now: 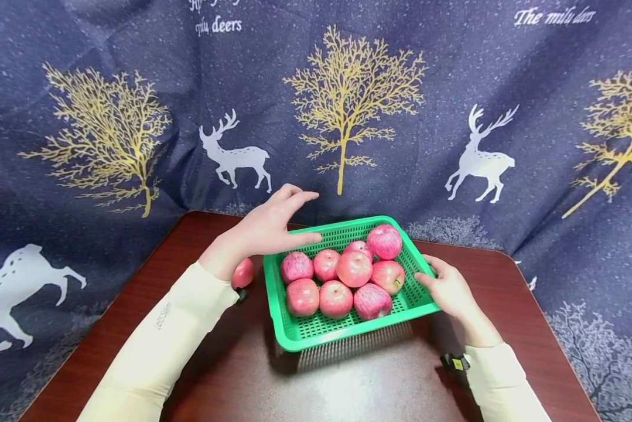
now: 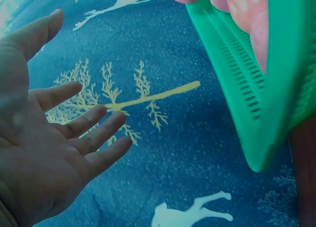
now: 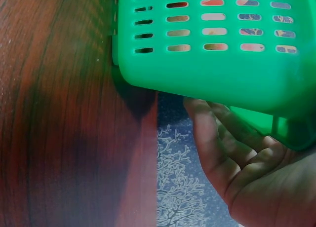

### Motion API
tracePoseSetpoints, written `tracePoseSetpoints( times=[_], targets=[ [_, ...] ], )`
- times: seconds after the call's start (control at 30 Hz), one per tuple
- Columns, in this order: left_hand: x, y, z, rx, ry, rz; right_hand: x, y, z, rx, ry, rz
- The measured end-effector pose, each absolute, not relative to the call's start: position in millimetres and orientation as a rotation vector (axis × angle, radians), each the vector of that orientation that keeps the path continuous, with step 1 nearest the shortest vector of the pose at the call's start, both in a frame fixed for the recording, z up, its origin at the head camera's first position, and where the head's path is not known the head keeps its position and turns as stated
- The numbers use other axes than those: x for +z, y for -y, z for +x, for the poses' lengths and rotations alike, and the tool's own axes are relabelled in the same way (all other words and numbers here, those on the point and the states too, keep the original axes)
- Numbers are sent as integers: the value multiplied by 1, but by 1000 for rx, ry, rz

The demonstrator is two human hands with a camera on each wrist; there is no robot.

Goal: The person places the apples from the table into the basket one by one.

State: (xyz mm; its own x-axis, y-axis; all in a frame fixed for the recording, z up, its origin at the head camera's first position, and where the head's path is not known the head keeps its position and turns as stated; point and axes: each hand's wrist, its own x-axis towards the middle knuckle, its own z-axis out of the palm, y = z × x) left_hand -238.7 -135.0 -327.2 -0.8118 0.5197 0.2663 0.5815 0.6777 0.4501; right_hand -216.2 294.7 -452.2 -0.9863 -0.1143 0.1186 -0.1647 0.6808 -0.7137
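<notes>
A green plastic basket [image 1: 347,334] holds several red apples [image 1: 354,269], most in rows with one resting on top. At its right end my right hand [image 1: 450,290] grips the rim, thumb over the edge. The right wrist view shows the right hand's fingers [image 3: 205,128] curled under the slotted basket wall [image 3: 197,71]. My left hand [image 1: 273,225] hovers by the back left corner, fingers spread. In the left wrist view the left palm [image 2: 44,153] holds nothing and is apart from the basket. Another red apple [image 1: 243,272] lies left of the basket, partly hidden by the left wrist.
A dark reddish-brown table [image 1: 231,375] carries everything, with a shadow beneath the basket's front. Directly behind it hangs a dark blue cloth [image 1: 258,70] printed with trees and deer. Black straps [image 1: 455,363] circle the wrists.
</notes>
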Motion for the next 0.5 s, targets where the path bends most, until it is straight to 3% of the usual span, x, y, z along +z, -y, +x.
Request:
tracePoseSetpoints(
  times=[0.5],
  targets=[
    [-351,172,-238,-815,2756,-711,-451,-293,-215,1245,2826,207]
  ],
)
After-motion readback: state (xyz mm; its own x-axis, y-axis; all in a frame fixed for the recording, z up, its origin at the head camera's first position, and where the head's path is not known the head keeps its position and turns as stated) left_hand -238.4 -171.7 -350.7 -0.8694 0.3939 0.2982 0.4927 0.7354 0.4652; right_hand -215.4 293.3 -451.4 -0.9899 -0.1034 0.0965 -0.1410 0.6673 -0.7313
